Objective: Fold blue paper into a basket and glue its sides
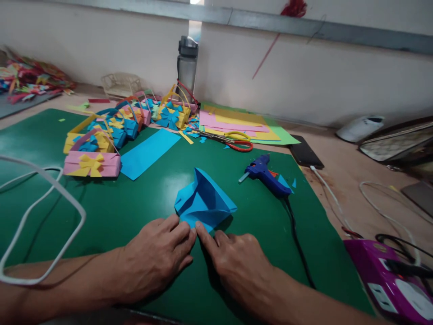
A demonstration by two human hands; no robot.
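A sheet of blue paper folded into a half-raised box (211, 201) stands on the green mat in front of me, its far flaps upright and its inside showing. My left hand (162, 253) presses its curled fingers on the near left edge of the paper, the thumb tucked close. My right hand (238, 259) has its index finger on the near edge, beside the left fingertips, with the other fingers curled under. What lies beneath the fingertips is partly hidden. To the right of the paper rests a blue hot glue gun (267, 175) with a glue stick poking out.
Several small paper baskets with bows (93, 164) stand at the left, by a flat blue strip (150, 153). Scissors (230, 139) and coloured sheets (237, 124) lie behind. A bottle (187, 67), phone (307, 151), purple power box (382, 275) and white cable frame (81, 212) surround the mat (142, 198).
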